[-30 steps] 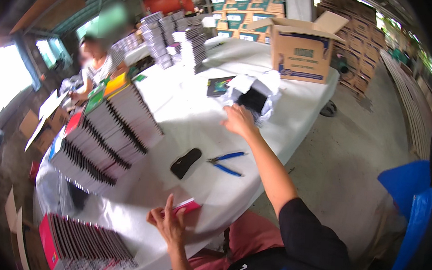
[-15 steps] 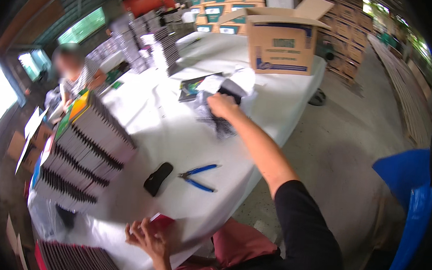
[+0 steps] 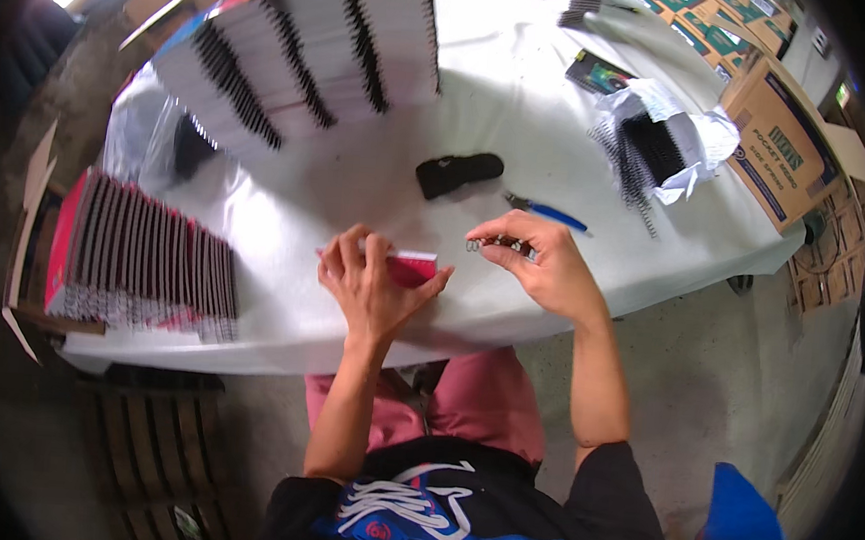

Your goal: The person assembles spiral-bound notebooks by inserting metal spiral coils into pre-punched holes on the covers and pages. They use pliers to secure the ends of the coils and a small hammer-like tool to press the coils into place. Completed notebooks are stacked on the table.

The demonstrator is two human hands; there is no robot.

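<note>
We've got our left hand (image 3: 372, 281) clamped on a red notebook (image 3: 411, 266) (near counter (image 3: 359, 175) edge), right hand (image 3: 538, 262) pinching a wire spiral (image 3: 490, 242).

Red notebook (image 3: 408, 265), silvery wire coil (image 3: 495, 242), white table cover (image 3: 524, 106), blue-handled pliers (image 3: 549, 214) (black case (image 3: 457, 171) nearby)

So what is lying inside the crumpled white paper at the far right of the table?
Inside the white paper lies a bundle of black spiral binding coils, some sticking out toward the person. How many coils, or anything beneath them, is covered by the paper folds.
</note>
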